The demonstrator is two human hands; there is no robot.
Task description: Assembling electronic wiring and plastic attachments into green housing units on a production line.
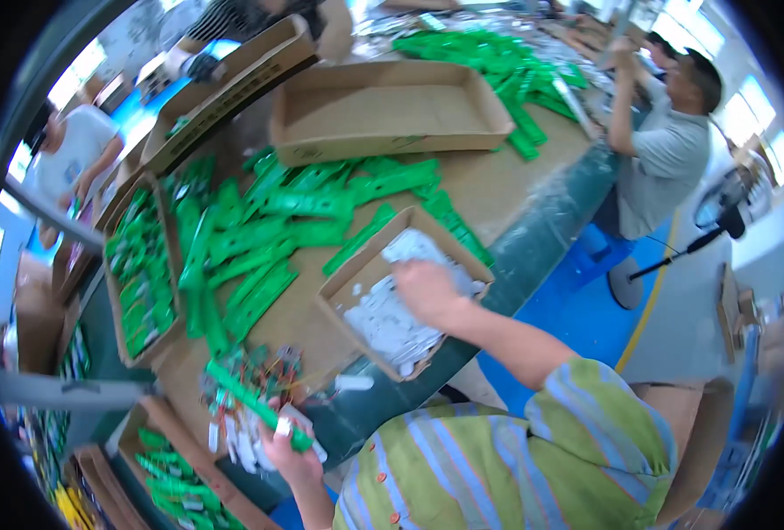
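Note:
My left hand [290, 455] is closed around the lower end of a long green plastic casing [249, 396], which slants up and left over the table edge. Something small and white shows at the thumb; I cannot make out what. My right hand [427, 291] reaches into a shallow cardboard box [343, 320] of flat white plastic pieces [383, 322]. Its fingers are blurred and partly hidden among the pieces. Close to my left hand lie a heap of small wired parts [264, 367] and several loose white pieces [242, 442].
Green casings [273, 225] are heaped across the table [533, 208]. A large cardboard tray [392, 141] stands beyond them, and a box of green parts [149, 283] at the left. Co-workers [670, 141] sit at the right and stand at the far left. A fan [626, 281] stands right.

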